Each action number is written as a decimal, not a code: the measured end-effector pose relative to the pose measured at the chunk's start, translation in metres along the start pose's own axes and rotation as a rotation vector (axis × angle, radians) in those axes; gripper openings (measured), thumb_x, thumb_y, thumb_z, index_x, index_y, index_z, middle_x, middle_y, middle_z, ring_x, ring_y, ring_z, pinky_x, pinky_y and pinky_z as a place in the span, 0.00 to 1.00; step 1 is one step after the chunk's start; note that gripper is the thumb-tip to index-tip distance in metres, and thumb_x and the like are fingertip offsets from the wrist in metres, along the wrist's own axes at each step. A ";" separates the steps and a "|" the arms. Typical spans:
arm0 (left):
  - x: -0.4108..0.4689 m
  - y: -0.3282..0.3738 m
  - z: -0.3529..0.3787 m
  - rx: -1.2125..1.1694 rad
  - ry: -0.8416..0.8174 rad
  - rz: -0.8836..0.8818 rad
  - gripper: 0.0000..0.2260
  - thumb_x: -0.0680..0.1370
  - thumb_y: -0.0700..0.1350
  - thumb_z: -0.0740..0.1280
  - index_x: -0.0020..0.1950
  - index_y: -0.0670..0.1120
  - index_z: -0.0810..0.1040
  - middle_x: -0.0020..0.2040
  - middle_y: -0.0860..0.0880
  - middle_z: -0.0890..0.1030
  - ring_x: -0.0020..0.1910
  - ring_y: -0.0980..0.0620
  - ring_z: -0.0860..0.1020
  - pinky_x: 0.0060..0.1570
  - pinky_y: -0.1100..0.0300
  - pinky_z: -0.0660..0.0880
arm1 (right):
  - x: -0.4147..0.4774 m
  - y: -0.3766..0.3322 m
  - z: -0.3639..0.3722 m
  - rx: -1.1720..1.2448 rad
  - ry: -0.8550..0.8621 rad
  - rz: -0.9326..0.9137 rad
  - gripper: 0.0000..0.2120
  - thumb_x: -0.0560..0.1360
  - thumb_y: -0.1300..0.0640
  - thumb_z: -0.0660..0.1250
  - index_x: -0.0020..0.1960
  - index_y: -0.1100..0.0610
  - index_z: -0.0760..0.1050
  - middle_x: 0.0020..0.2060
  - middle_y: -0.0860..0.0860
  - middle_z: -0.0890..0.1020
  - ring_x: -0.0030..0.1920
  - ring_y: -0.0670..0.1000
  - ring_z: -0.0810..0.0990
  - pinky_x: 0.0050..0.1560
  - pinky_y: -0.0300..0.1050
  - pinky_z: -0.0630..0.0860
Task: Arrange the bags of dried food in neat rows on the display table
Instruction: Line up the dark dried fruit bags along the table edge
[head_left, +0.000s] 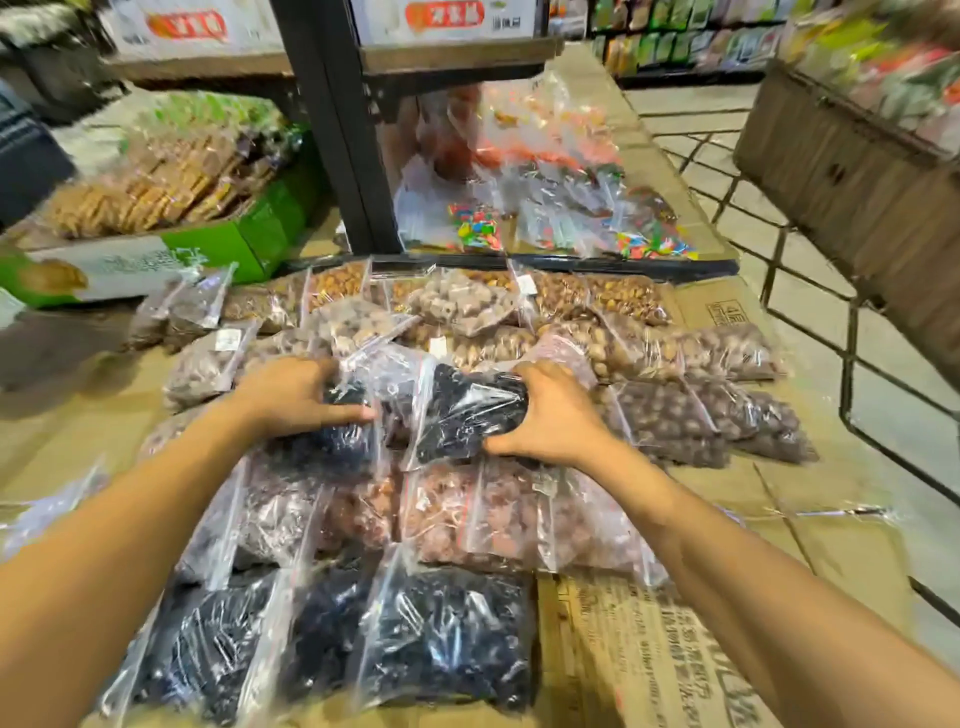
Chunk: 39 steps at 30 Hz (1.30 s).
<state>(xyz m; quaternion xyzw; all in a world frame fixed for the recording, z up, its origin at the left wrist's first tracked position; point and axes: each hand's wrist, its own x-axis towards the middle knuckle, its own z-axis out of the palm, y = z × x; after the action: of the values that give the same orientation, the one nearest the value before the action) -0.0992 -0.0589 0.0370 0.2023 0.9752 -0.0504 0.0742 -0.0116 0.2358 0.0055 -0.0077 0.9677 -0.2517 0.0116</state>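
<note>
Clear zip bags of dried food lie in rows on the cardboard-covered display table (727, 488). My right hand (553, 415) grips a bag of black dried fruit (462, 410) in the middle of the table. My left hand (291, 397) presses on a second dark bag (337, 441) just left of it. Below them lie reddish-brown bags (483, 514), and nearest to me several bags of black fruit (447, 629). Beyond my hands sit bags of pale nuts (462, 301), and to the right bags of brown round nuts (670, 421).
A black shelf post (337, 130) rises behind the nut bags. A green box of biscuits (171, 249) stands at the left. Bags of coloured sweets (478, 228) lie behind the post. A wire rack (852, 332) and a wooden crate (852, 171) stand at the right.
</note>
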 end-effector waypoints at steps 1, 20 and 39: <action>-0.011 0.002 -0.001 -0.117 0.030 -0.063 0.39 0.62 0.81 0.55 0.46 0.45 0.71 0.39 0.46 0.78 0.39 0.47 0.77 0.38 0.57 0.71 | -0.008 0.004 -0.008 0.010 -0.002 -0.016 0.43 0.53 0.33 0.69 0.62 0.54 0.69 0.57 0.55 0.74 0.59 0.56 0.71 0.55 0.51 0.74; -0.181 0.124 0.037 -1.689 0.897 -0.892 0.36 0.71 0.71 0.59 0.70 0.47 0.68 0.66 0.47 0.76 0.58 0.50 0.79 0.57 0.48 0.77 | -0.220 0.074 0.027 0.398 0.056 -0.191 0.38 0.54 0.38 0.71 0.61 0.52 0.73 0.54 0.45 0.70 0.58 0.43 0.68 0.61 0.32 0.63; -0.278 0.179 0.101 -1.561 0.528 -0.878 0.22 0.73 0.67 0.61 0.45 0.49 0.79 0.44 0.52 0.82 0.45 0.55 0.80 0.48 0.59 0.75 | -0.248 0.046 0.060 0.066 -0.056 -0.192 0.31 0.73 0.40 0.64 0.71 0.54 0.64 0.67 0.50 0.70 0.69 0.51 0.63 0.70 0.53 0.62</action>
<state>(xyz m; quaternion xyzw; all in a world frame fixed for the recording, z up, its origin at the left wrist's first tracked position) 0.2378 -0.0163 -0.0288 -0.2868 0.7072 0.6433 -0.0607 0.2373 0.2523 -0.0647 -0.1069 0.9530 -0.2830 0.0146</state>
